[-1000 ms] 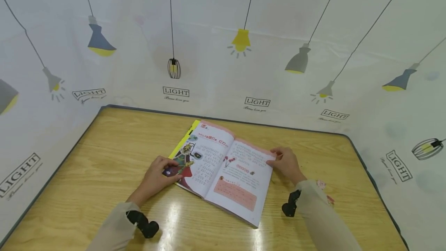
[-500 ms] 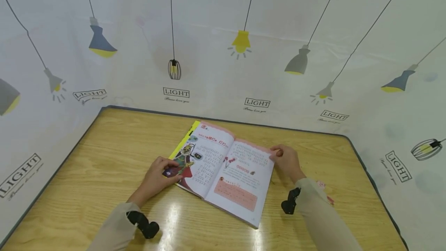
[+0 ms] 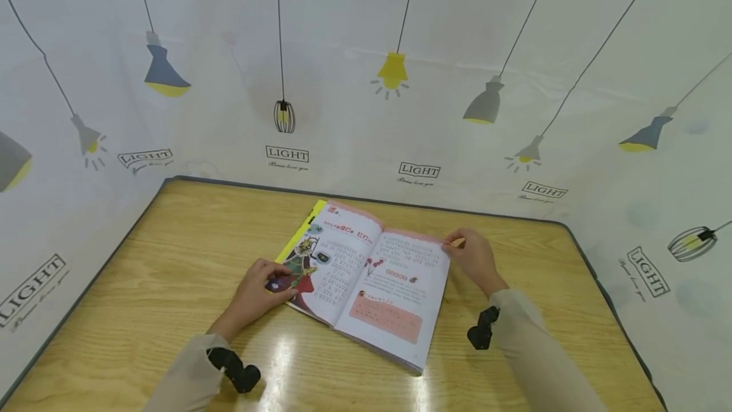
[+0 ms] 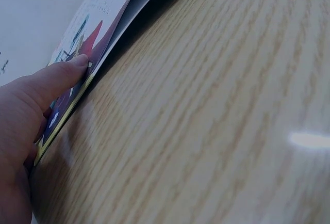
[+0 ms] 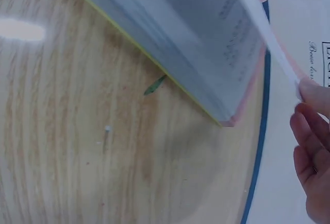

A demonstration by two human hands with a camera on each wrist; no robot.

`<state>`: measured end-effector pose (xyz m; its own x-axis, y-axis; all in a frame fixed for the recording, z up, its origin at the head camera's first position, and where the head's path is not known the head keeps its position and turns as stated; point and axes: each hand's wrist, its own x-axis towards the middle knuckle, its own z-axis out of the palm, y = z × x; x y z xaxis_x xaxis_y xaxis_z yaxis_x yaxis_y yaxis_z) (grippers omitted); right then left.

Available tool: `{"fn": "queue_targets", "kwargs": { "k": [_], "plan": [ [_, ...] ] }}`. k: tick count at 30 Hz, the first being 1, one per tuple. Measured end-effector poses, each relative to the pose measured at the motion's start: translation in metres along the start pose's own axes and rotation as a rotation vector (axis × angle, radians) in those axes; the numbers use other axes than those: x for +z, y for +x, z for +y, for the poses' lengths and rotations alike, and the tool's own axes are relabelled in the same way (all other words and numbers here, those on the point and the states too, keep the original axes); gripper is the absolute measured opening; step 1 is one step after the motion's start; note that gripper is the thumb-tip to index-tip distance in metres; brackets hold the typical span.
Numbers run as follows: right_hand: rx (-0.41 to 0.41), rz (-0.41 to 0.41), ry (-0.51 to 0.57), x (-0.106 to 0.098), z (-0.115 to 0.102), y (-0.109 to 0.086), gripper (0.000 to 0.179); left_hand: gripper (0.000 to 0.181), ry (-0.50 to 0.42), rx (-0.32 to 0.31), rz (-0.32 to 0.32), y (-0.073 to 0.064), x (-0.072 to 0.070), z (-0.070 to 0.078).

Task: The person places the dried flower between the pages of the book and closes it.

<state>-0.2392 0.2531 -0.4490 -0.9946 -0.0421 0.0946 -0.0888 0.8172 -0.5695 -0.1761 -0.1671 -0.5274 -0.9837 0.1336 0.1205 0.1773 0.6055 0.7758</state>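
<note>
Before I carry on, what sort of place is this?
Probably a screened-off indoor tabletop workspace: a wooden table holds an open book, and a pale backdrop printed with lamps lines its left, far and right edges.

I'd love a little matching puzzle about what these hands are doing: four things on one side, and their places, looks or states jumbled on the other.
1. Left hand
2. Right hand
3. Book
4. Table

A. Wood-grained, with a dark edge
B. Pinches a lifted sheet by its upper outer corner
C. Lies open between two hands
D. Has its thumb on the left-hand page

Pairs: 1-D, 2-B, 3-C, 4-A.
</note>
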Motion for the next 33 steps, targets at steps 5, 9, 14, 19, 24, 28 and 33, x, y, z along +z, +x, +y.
{"fn": "queue_targets", "kwargs": {
  "k": [5,9,14,19,24,28,33],
  "plan": [
    [0.013,0.001,0.093,-0.007,-0.01,0.005,0.018,0.041,0.001,-0.001,0.0,0.0,-0.001,-0.001],
    [0.055,-0.003,0.164,-0.014,-0.021,0.01,0.026,0.041,0.001,-0.007,-0.003,-0.001,-0.001,-0.001],
    [0.14,-0.032,0.331,-0.024,-0.035,0.018,0.033,0.041,0.001,-0.004,-0.005,-0.001,-0.003,0.001],
    [0.205,-0.067,0.446,-0.03,-0.053,0.028,0.035,0.04,-0.003,-0.001,-0.01,0.0,-0.006,0.004],
    [0.234,-0.078,0.497,-0.031,-0.073,0.035,0.036,0.039,0.019,0.012,-0.013,0.001,-0.008,0.006],
    [0.24,-0.07,0.531,-0.029,-0.084,0.041,0.034,0.037,0.01,0.013,-0.013,0.003,-0.012,0.011],
    [0.246,-0.047,0.57,-0.025,-0.096,0.047,0.032,0.036,-0.041,0.009,-0.025,0.009,-0.02,0.033]
  ]
}}
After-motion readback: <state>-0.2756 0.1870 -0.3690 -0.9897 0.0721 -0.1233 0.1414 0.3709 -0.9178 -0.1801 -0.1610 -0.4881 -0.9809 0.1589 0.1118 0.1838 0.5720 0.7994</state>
